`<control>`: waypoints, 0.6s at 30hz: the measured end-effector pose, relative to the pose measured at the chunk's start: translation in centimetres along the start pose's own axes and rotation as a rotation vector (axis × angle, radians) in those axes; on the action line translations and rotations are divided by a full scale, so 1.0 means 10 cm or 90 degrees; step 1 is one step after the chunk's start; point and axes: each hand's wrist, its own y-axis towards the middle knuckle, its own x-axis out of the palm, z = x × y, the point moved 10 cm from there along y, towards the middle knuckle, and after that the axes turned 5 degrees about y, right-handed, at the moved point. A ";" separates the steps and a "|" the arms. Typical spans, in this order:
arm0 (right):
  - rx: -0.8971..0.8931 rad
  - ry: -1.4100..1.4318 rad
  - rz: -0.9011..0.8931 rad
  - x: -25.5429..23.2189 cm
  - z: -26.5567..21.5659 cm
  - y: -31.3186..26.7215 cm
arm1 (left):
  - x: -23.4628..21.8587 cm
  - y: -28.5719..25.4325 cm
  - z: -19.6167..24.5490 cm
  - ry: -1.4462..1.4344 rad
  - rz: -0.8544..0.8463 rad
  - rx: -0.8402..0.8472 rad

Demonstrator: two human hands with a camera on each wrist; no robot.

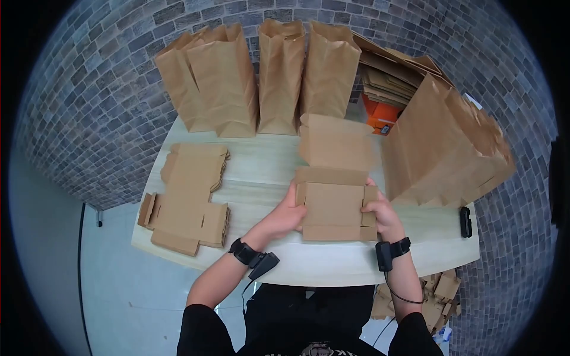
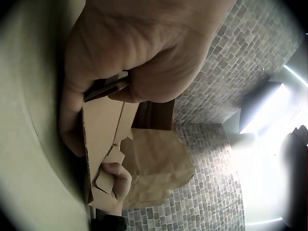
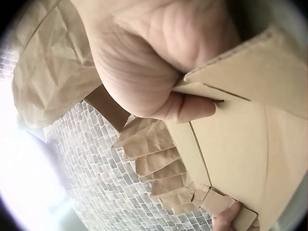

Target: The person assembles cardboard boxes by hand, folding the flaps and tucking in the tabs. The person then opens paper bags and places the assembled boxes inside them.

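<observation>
A partly folded cardboard box (image 1: 333, 204) with its large lid flap (image 1: 337, 142) raised away from the person lies between both hands. The left hand (image 1: 286, 215) grips its left side, thumb at the inner edge. The right hand (image 1: 385, 213) holds the right side, its thumb pressing on the small side flap. In the left wrist view the left hand (image 2: 139, 53) curls round the cardboard (image 2: 103, 125), with the right hand (image 2: 120, 185) at the far end. In the right wrist view the right hand's thumb lies over the slotted edge of the cardboard (image 3: 236, 144); its other fingers are mostly hidden.
Flat cut cardboard blanks (image 1: 187, 199) lie stacked on the left of the table (image 1: 255, 160). Several brown paper bags (image 1: 222, 83) stand along the back, and a large one (image 1: 442, 148) at right. A black object (image 1: 465, 222) lies near the right edge; cardboard pieces (image 1: 436, 299) are on the floor.
</observation>
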 end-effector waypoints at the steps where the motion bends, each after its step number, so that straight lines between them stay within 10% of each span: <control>1: 0.000 0.012 0.004 -0.05 0.03 0.02 | 0.00 0.00 0.00 0.015 0.000 0.002; 18: -0.053 0.088 0.017 -0.01 -0.10 -0.05 | -0.09 0.06 0.14 -0.107 0.008 0.056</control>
